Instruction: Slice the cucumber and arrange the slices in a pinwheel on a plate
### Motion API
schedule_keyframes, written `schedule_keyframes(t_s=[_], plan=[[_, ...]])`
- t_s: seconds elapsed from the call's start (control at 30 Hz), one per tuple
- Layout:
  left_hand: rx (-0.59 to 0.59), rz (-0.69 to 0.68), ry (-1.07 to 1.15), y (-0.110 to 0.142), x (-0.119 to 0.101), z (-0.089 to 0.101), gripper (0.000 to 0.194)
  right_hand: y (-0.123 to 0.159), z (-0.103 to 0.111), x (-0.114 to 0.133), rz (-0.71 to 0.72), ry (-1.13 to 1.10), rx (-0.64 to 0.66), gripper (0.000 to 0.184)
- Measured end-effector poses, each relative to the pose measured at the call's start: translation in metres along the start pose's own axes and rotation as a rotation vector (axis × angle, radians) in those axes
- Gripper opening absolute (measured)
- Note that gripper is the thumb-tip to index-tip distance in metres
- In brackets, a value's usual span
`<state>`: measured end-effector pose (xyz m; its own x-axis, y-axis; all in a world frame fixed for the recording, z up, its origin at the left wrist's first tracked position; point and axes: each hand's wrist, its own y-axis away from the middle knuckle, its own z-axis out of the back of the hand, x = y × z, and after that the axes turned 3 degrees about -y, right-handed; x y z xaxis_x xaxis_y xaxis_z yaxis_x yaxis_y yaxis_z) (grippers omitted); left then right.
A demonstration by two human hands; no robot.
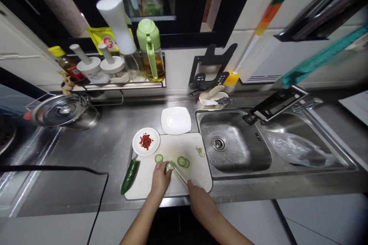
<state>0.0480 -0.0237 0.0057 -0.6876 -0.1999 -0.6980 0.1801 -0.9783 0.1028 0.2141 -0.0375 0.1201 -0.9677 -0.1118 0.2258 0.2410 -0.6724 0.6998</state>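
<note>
My right hand [201,201] is closed around the handle of a knife [181,178], whose blade points up and left over the white cutting board [198,180]. The tip reaches a cucumber slice [171,165], and the bent fingers of my left hand [161,180] hold that slice at its left side. Another cucumber slice [158,158] lies just beyond my left hand. To the right, two overlapping cucumber slices [181,161] rest on the board. A piece of dark green cucumber [130,177] lies across the board's left edge.
A plate of red berries [134,141] overlaps the board's upper left corner; a white square plate [176,120] stands behind it. Green peelings [199,151] lie at right. The sink [235,160] adjoins the board. A lidded pot [83,118] and an oil bottle [151,51] stand left.
</note>
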Motion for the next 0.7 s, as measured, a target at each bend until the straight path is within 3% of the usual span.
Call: schedule_keyframes(t_s=[0.4,0.7], plan=[[-0.011,-0.009,-0.005,-0.001,-0.002,0.001,0.029,-0.003,0.002,0.004,-0.011,-0.011,0.024,0.057],[-0.011,-0.022,0.003,-0.002,0.001,0.0,0.027,-0.008,-0.017,-0.001,0.014,-0.031,0.0,0.059]])
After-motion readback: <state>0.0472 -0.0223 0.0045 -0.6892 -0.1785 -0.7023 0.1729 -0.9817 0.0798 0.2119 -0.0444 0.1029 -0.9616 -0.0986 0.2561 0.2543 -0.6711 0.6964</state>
